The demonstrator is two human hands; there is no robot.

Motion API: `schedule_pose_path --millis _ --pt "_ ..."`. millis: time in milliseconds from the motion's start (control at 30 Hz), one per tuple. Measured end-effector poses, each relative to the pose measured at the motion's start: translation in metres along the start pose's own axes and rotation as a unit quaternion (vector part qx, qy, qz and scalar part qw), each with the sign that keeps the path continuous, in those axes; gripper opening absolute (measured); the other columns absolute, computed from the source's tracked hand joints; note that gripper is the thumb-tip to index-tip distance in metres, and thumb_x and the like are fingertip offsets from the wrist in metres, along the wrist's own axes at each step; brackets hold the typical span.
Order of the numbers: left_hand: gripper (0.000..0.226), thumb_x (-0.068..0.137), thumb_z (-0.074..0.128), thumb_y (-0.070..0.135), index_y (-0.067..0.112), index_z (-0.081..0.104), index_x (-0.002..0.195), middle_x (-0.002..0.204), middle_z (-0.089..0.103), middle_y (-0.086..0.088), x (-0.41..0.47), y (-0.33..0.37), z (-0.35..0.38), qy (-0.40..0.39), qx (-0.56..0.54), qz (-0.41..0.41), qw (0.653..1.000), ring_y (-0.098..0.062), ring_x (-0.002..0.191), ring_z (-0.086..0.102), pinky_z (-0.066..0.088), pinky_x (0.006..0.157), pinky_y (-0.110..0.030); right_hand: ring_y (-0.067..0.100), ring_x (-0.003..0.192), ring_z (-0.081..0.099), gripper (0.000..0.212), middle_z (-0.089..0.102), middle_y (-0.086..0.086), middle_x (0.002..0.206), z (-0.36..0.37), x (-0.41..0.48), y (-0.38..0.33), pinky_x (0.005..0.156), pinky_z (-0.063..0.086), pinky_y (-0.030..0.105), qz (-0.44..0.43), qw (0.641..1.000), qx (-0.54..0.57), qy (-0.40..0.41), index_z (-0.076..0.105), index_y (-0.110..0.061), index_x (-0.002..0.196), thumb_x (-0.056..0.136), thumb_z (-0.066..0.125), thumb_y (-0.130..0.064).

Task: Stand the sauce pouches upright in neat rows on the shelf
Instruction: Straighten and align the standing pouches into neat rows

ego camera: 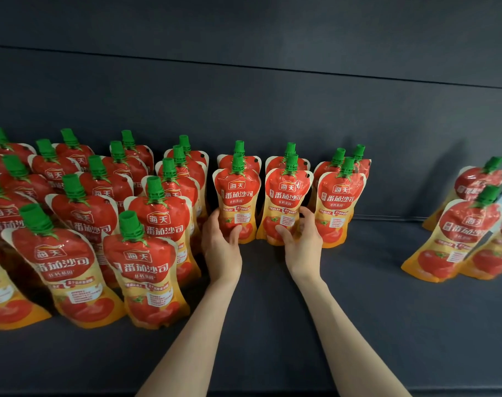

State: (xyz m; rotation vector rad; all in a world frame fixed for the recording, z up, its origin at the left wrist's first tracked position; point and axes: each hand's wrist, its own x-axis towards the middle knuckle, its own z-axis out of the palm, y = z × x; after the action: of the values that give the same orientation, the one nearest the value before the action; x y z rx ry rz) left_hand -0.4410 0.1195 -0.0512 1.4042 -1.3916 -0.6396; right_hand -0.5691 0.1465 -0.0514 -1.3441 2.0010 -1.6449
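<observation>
Two upright pouches at frame centre are being set: one (236,196) is gripped by the left hand (221,247), another (285,204) by the right hand (301,239). Release upright seems needed next.

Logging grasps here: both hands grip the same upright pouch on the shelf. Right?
No, there are two pouches. The head view shows the left hand gripping one upright pouch and the right hand gripping the neighbouring pouch, both on the shelf.

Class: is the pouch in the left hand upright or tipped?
Upright: the red-and-yellow plastic sauce pouch in the left hand stands base down, green cap up.
</observation>
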Motion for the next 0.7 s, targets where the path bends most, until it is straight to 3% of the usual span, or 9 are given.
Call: schedule_pose_path --millis 300,700 --pt "0.052 0.087 0.060 0.024 0.013 0.042 0.134 0.136 0.049 -0.010 0.0015 -0.0038 0.0008 -0.003 -0.029 -0.003 1.000 -0.024 0.129 0.042 0.039 0.105 -0.045 0.008 0.102 0.054 0.051 0.061 0.004 0.116 -0.0029 -0.0002 -0.0004 0.084 0.046 0.022 0.012 1.000 0.016 -0.012 0.041 -0.012 0.131 0.086 0.065 -0.014" --pt "0.055 0.090 0.058 0.024 0.011 0.038 0.139 0.141 0.044 -0.009 -0.0075 0.0051 -0.0049 -0.013 0.014 -0.010 1.000 -0.024 0.133 0.038 0.033 0.107 -0.038 0.020 0.123 0.047 0.056 0.051 0.004 0.133 -0.0055 -0.0040 0.0022 0.099 0.046 0.038 -0.008 0.996 -0.083 0.007 0.040 -0.015 0.135 0.087 0.065 -0.027"
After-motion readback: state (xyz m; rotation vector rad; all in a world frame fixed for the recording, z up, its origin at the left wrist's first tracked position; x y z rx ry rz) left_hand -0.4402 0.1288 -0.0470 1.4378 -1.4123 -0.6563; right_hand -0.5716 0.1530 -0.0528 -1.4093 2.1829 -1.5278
